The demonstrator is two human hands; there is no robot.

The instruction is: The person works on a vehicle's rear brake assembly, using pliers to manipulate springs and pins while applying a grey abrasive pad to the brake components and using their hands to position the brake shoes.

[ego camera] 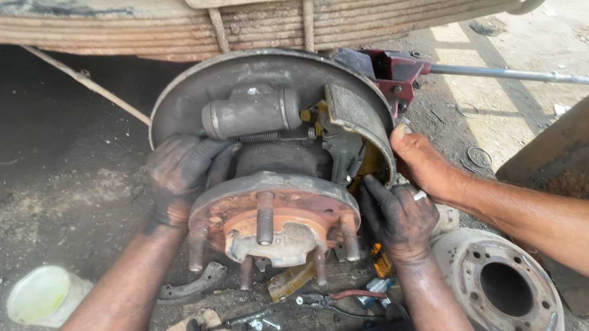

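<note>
Oily dirt ground under a vehicle's leaf spring (101, 8); wheel hub (276, 217) with studs sits at centre frame. Left hand (182, 173), fingers curled, grips the hub's edge at 9 o'clock; right hand (401, 217), fingers bent, presses against the brake shoe (354, 124) at 3 o'clock. Another person's hand (423, 164) holds the shoe at 2 o'clock; brake drum (503, 295) lies at 4 o'clock.

The wheel hub (273, 220) is rusty orange-brown, its studs dull grey. Behind it the backing plate (197, 94) is dusty grey, the wheel cylinder (252, 112) the same grey. The jack (392, 72) is dark red. Both the left hand (182, 173) and right hand (400, 219) are blackened with grease. A pale yellow-green tub (46, 296) sits on dark ground, and the brake drum (503, 295) is pale grey.
</note>
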